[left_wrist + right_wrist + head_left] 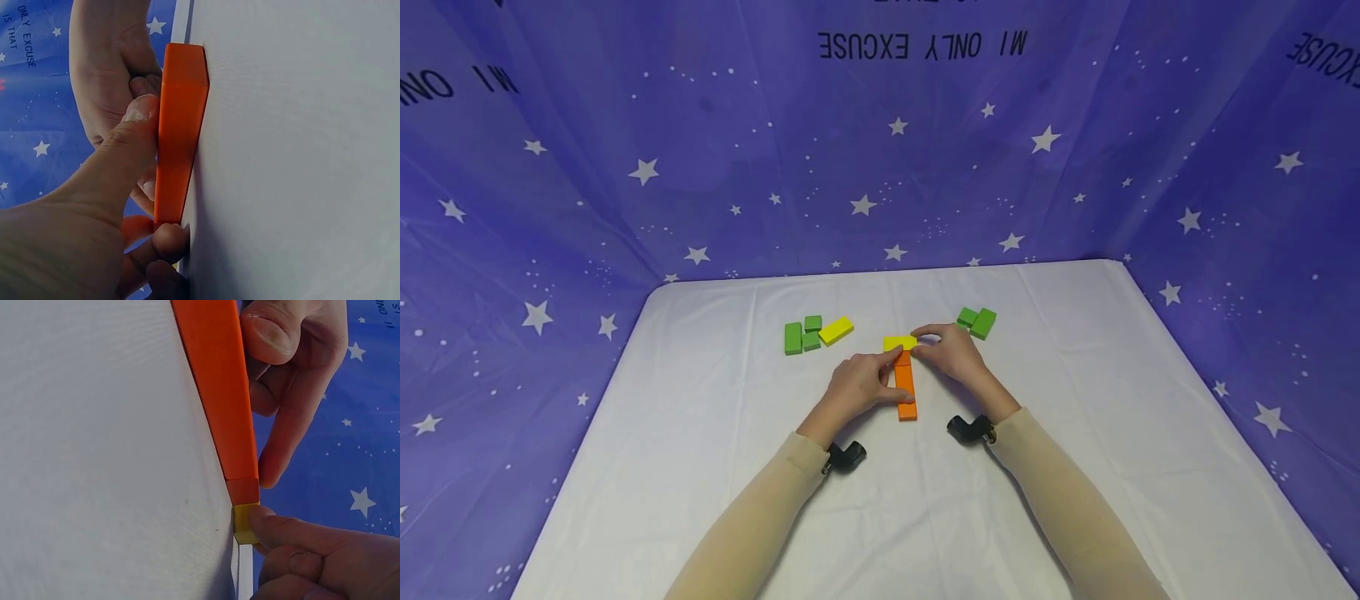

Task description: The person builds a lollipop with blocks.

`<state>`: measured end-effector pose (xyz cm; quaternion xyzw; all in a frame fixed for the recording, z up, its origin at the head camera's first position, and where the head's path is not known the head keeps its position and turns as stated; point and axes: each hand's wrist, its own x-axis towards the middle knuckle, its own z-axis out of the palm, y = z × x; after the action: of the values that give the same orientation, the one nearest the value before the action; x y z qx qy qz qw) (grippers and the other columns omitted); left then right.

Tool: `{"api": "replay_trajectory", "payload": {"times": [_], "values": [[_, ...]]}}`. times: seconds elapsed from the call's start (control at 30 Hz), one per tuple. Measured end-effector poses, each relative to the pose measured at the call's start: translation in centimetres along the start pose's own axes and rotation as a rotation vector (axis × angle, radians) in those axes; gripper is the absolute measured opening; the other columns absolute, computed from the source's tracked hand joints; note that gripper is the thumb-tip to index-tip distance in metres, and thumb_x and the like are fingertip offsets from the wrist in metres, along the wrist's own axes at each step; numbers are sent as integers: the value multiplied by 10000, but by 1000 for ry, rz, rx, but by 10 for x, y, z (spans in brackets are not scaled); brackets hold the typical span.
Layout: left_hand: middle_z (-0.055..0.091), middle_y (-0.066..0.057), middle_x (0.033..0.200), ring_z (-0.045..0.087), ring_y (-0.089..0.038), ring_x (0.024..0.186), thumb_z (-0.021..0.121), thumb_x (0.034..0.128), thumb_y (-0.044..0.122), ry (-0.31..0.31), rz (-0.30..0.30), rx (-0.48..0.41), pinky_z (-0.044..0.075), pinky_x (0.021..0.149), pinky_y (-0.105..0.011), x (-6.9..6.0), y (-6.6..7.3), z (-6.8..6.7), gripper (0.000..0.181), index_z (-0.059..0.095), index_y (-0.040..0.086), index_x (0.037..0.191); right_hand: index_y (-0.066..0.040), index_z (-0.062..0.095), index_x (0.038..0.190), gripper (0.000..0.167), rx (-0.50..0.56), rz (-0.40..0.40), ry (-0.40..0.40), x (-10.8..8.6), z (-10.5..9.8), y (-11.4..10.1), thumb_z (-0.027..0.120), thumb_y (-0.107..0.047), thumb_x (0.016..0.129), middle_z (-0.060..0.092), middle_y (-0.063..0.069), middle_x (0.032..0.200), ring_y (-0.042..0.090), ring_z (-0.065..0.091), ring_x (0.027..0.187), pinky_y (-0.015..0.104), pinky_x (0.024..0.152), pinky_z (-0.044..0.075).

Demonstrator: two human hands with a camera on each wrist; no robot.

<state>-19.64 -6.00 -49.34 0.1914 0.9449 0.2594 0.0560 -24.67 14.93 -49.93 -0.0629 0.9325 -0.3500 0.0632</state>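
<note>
Yellow rectangular block (894,342): lying crosswise at the far end of our orange rectangular blocks (904,379), on the white-covered desk (917,517).
Right hand (952,352): we're pinching yellow's right end!
Left hand (859,385): thumb and forefinger spread, touching orange.
Green blocks (793,338): short and long, grouped either side.

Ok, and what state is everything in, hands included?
Left hand: touching the long orange block
Right hand: pinching the crosswise yellow block
Long orange block: lying flat
Short orange block: between long orange and crosswise yellow
Crosswise yellow block: gripped at one end
Loose yellow block: lying angled
Left green blocks: lying grouped
Right green blocks: partly hidden
White cloth: spread, creased
Starry backdrop: hanging
</note>
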Motion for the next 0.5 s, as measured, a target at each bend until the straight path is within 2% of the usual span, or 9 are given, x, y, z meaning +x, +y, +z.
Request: {"api": "replay_trajectory", "payload": {"times": [0.23, 0.33, 0.4, 0.47, 0.5], "values": [[461, 61, 700, 389, -117, 606, 903, 758, 602, -8, -7, 0, 260, 584, -274, 0, 0, -1, 937, 565, 242, 1554, -183, 749, 1342, 396, 19, 6, -20, 0, -4, 1, 759, -306, 966, 672, 133, 1457, 358, 608, 1383, 554, 1136, 484], [475, 61, 711, 401, -113, 616, 901, 757, 608, -16, -9, 0, 268, 584, -268, 0, 0, -1, 937, 568, 241, 1552, -208, 732, 1372, 422, 40, 27, -13, 1, -11, 3, 745, -348, 975, 664, 135, 1466, 341, 635, 1320, 495, 1028, 549], [478, 62, 711, 404, -111, 617, 901, 756, 608, -19, -9, -1, 272, 584, -268, 0, 0, -1, 938, 570, 236, 1550, -219, 724, 1384, 434, 81, 56, -4, 0, -17, 5, 742, -366, 976, 736, 161, 1322, 317, 704, 1124, 426, 857, 582], [479, 61, 711, 404, -112, 617, 902, 756, 606, -22, -8, -7, 271, 585, -269, 0, 1, -1, 938, 571, 232, 1549, -218, 714, 1396, 450, 125, 84, 4, 0, -24, 7, 746, -377, 977, 780, 177, 1104, 273, 699, 874, 359, 680, 538], [478, 61, 710, 403, -113, 616, 902, 756, 604, -24, -7, -9, 269, 585, -270, -1, 1, -1, 937, 572, 230, 1549, -214, 708, 1403, 455, 143, 92, 9, 1, -28, 9, 746, -374, 979, 776, 175, 988, 244, 677, 773, 325, 635, 509]]}}
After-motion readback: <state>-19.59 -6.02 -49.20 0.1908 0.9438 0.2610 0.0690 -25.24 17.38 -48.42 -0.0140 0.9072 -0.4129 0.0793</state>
